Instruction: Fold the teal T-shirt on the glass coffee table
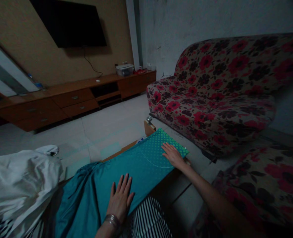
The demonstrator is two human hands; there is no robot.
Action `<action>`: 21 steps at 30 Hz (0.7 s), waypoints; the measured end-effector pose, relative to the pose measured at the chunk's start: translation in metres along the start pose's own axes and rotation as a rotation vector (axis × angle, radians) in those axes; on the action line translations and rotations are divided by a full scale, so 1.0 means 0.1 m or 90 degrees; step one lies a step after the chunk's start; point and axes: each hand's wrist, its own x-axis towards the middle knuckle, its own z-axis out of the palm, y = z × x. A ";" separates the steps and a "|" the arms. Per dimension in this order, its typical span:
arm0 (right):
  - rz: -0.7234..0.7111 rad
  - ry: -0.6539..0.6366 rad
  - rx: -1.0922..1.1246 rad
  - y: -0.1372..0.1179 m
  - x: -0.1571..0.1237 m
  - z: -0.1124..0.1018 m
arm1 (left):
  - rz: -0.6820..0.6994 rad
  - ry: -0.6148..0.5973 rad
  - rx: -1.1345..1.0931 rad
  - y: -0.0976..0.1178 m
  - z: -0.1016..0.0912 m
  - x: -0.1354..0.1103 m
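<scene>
A teal cloth (129, 168) lies spread over a low wooden board (119, 153), its far end showing a dotted pattern, with a thin pale curved line drawn or stitched across it. My left hand (120, 201) rests flat on the near part of the cloth, fingers apart, a metal bangle (112, 220) on its wrist. My right hand (173, 156) lies flat on the dotted end near the cloth's right edge. Neither hand grips anything. Loose teal fabric gathers at the near left, and part of the board is hidden beneath the cloth.
A white crumpled cloth (20, 188) lies at the left, and striped clothing (146, 219) shows below my hands. A red-flowered sofa (211, 96) stands to the right, beyond a metal knob (149, 119). A wooden cabinet (72, 99) lines the far wall under a wall-mounted TV (68, 21).
</scene>
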 end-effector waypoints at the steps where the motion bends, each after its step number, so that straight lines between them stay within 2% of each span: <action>1: 0.006 0.002 -0.013 0.17 -0.03 -0.03 | -0.002 -0.001 0.004 0.01 -0.02 0.00; 5: 0.011 0.014 -0.061 0.70 -0.13 -0.06 | 0.004 -0.030 -0.012 0.11 -0.09 0.01; 12: -0.040 0.009 -0.102 1.37 -0.37 0.08 | 0.015 -0.014 -0.126 0.37 -0.07 0.07; 15: -0.051 0.003 -0.107 1.61 -0.46 0.03 | 0.036 -0.007 -0.196 0.48 -0.16 0.00; 17: -0.067 0.008 -0.109 1.62 -0.46 -0.04 | 0.026 0.013 -0.248 0.53 -0.27 -0.17; 18: -0.065 0.023 -0.116 1.55 -0.42 -0.08 | 0.013 0.031 -0.273 0.55 -0.33 -0.30; 20: -0.051 0.064 -0.132 1.21 -0.29 -0.16 | -0.022 0.078 -0.319 0.57 -0.45 -0.65; 21: -0.048 0.082 -0.131 0.92 -0.20 -0.19 | -0.045 0.106 -0.340 0.57 -0.49 -0.85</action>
